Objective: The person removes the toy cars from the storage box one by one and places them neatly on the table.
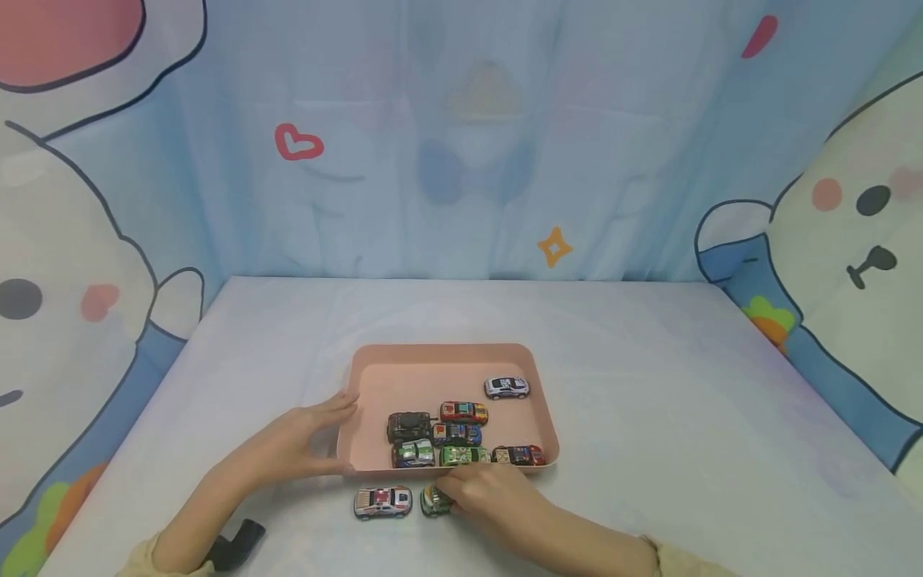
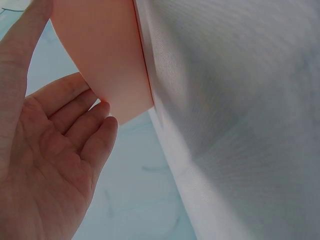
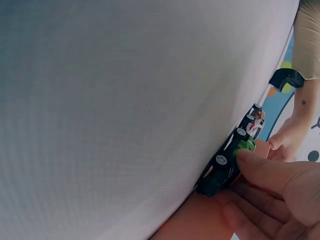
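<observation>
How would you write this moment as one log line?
left grip: touches pink tray; right grip: pinches green car outside tray; silver-red car: on table beside green car; white car: inside tray

The head camera looks forward and down from above a white cloth-covered table (image 1: 649, 401), taking in a whole pink rounded-rectangular tray (image 1: 404, 375). Both wrist cameras sit close and tilted: one faces a bare left hand (image 2: 52, 145), the other a bare right hand (image 3: 282, 197). All three views share the left hand.
</observation>
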{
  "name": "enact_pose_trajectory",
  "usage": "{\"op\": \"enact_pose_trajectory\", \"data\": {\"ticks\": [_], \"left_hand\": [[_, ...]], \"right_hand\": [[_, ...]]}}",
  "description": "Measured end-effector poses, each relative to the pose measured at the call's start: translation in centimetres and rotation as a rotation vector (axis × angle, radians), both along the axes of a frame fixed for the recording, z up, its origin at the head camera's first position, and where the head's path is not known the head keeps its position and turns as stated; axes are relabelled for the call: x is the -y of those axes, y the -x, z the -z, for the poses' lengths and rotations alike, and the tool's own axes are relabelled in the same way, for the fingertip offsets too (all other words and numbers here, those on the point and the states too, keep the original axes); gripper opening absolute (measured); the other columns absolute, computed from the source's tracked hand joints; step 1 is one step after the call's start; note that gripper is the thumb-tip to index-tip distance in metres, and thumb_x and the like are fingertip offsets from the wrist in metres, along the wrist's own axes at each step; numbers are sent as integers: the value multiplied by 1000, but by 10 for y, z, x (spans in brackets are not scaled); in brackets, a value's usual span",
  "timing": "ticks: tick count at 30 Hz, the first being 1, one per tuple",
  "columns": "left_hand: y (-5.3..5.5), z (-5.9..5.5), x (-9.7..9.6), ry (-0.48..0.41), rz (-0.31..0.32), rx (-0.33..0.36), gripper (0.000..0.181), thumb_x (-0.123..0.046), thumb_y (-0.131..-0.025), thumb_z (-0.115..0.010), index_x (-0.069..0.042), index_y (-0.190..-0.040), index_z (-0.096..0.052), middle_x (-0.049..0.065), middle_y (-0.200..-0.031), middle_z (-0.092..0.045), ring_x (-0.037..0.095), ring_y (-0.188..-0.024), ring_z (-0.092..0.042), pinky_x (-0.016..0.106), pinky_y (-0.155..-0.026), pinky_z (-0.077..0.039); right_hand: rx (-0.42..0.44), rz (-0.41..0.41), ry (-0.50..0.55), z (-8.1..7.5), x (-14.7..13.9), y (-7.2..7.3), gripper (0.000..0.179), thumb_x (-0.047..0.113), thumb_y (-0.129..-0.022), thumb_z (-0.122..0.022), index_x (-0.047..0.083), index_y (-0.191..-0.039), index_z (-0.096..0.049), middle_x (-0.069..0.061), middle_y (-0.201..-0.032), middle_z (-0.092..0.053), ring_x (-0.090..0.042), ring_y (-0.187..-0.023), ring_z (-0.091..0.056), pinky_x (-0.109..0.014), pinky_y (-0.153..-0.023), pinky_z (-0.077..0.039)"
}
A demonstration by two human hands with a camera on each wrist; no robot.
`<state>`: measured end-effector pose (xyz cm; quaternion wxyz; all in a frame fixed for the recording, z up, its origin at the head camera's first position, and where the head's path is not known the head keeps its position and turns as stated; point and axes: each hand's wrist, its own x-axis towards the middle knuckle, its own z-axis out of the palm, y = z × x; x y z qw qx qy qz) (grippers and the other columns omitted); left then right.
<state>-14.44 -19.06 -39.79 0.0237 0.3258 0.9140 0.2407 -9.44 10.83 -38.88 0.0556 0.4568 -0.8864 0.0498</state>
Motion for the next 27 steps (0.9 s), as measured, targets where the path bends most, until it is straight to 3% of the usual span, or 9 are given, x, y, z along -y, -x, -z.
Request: {"op": "enact_pose_trajectory", "data": {"ticks": [10,16,22,24,27], "left_hand": [[0,-1,1,-10,-7,6,85,-53,-74,-72,2,-133,-49,14,-144,-35,32,-129,-36,46,-102,-34],[1,1,2,-11,-2,6,84,-52,-73,-72,3,-133,-49,14,-144,-34,32,-129,-36,45,-102,-33],[1,2,2,-17,8,3,86,-57,-74,-69,3,-133,-49,14,-144,-35,32,-128,-37,45,-102,-34],[1,2,2,-19,8,4,87,-57,-74,-68,3,-133,-49,15,-144,-35,33,-128,-37,45,-102,-34],[0,1,1,-19,8,2,87,-58,-74,-68,4,-133,-49,15,-144,-35,33,-128,-37,46,-102,-34]], "right_hand": [[-98,-14,-21,2,3,1,24,18,-75,-77,9,-96,-70,1,-89,-68,-9,-76,-65,-16,-60,-52],[-133,-29,33,0,3,-2,18,13,-77,-76,10,-94,-70,3,-86,-67,-7,-71,-64,-13,-56,-51],[51,34,178,-25,-3,0,17,9,-79,-74,12,-96,-72,5,-90,-69,-5,-79,-65,-15,-63,-52],[112,66,227,-35,-11,7,17,6,-80,-73,9,-97,-72,3,-91,-70,-6,-82,-64,-17,-67,-53],[131,108,270,-42,-28,22,18,1,-79,-73,6,-97,-72,-1,-93,-70,-10,-84,-65,-20,-70,-54]]}}
